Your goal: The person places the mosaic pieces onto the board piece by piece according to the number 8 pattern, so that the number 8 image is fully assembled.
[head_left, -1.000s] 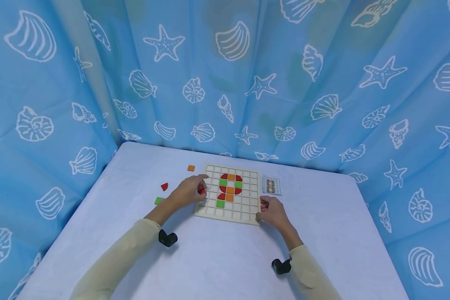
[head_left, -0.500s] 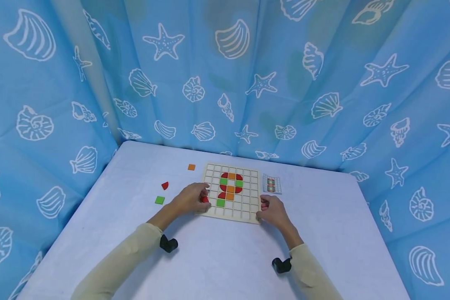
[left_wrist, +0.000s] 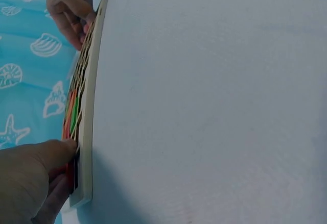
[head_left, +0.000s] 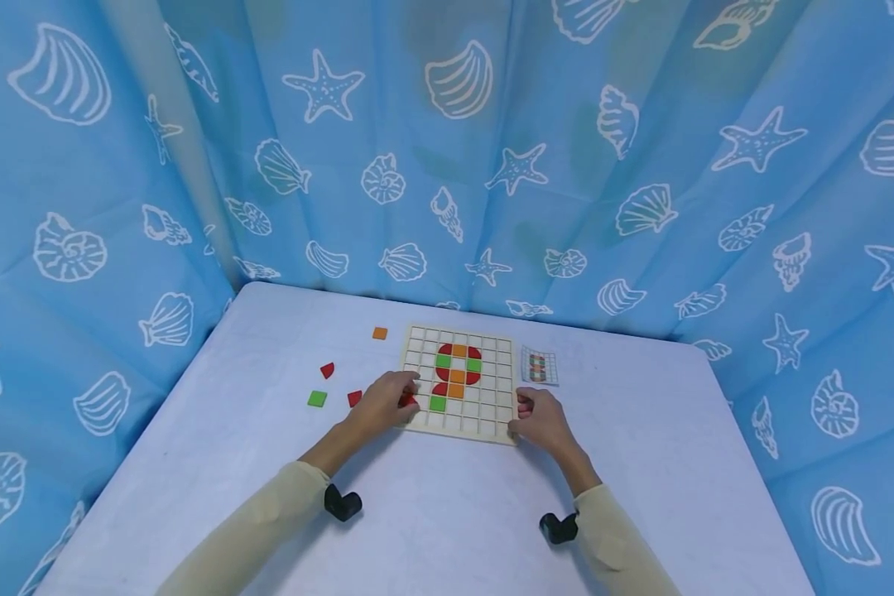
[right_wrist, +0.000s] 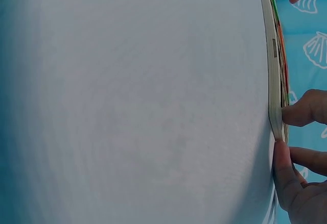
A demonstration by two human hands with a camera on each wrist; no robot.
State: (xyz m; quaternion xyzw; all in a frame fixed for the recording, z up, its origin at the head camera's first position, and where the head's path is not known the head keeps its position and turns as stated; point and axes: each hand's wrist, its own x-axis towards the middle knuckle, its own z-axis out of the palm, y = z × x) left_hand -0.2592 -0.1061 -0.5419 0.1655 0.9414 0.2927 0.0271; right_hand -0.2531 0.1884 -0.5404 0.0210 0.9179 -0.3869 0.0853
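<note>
A square wooden grid board [head_left: 495,406] lies on the white table, with red, orange and green tiles set in several of its squares. At the board's lower left, my left hand [head_left: 378,402] pinches a red tile [head_left: 408,400] between thumb and fingers; the left wrist view shows the red tile [left_wrist: 69,175] low over the board's surface. The fingers hide most of its outline. My right hand [head_left: 542,418] holds the board's right edge near the front corner. In the right wrist view, the fingertips of the right hand [right_wrist: 309,193] touch the board's rim [right_wrist: 275,86].
Left of the board lie an orange square tile [head_left: 380,334], a red quarter-round tile [head_left: 327,371], a green square tile [head_left: 317,399] and another red tile [head_left: 354,398] beside the left hand. A small pattern card [head_left: 540,367] sits right of the board. A blue shell-print curtain [head_left: 417,165] hangs behind.
My left hand has come down and slightly right with the red tile, toward the board's lower left squares. A red tile behind it has come into sight. The right hand stays put.
</note>
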